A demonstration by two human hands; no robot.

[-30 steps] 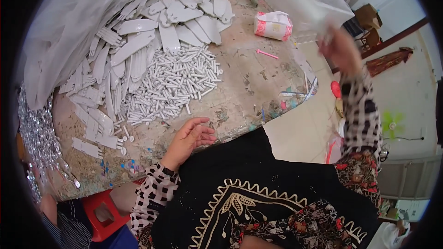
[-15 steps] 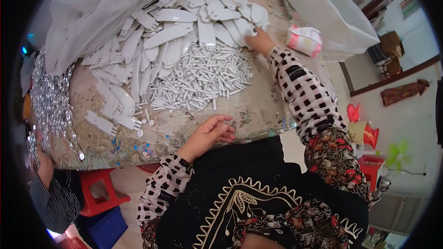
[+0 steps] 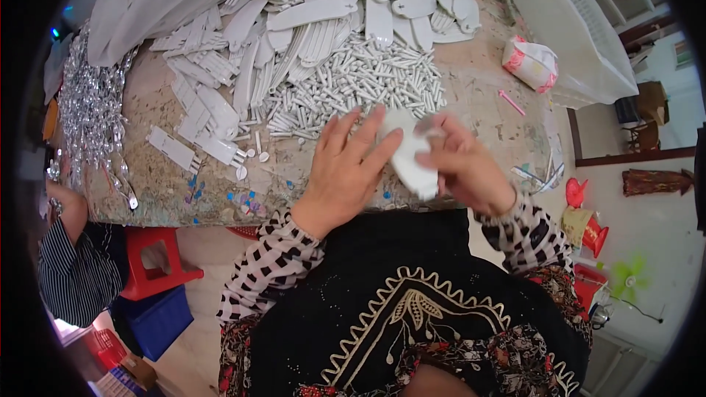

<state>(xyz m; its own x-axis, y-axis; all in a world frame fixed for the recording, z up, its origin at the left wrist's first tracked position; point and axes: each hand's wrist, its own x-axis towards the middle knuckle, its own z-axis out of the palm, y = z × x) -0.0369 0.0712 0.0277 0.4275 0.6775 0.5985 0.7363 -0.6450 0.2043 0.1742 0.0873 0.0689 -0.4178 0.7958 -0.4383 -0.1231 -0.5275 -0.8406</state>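
Observation:
A white flat plastic piece [image 3: 412, 163], smeared by motion, is tilted between my hands above the near part of the table. My right hand [image 3: 467, 169] grips its right side, fingers curled and partly blurred. My left hand [image 3: 342, 169] lies on the other side of it with fingers spread; its thumb reaches the piece's edge. Just beyond my fingers is a heap of short white plastic pins [image 3: 360, 84]. Behind that heap lies a pile of similar white plastic pieces [image 3: 316, 15], some rounded, some with prongs.
A pink-and-white tissue pack [image 3: 531, 65] and a pink stick [image 3: 512, 103] lie on the right. Translucent sheeting [image 3: 162, 0] covers the back left. Silvery strands [image 3: 92, 103] hang at the left, near another person's arm [image 3: 70, 206]. A red stool [image 3: 151, 265] stands below.
My right hand has come back from the far pile with a white piece, toward my left hand. My left hand has moved forward and spread its fingers. The view has shifted.

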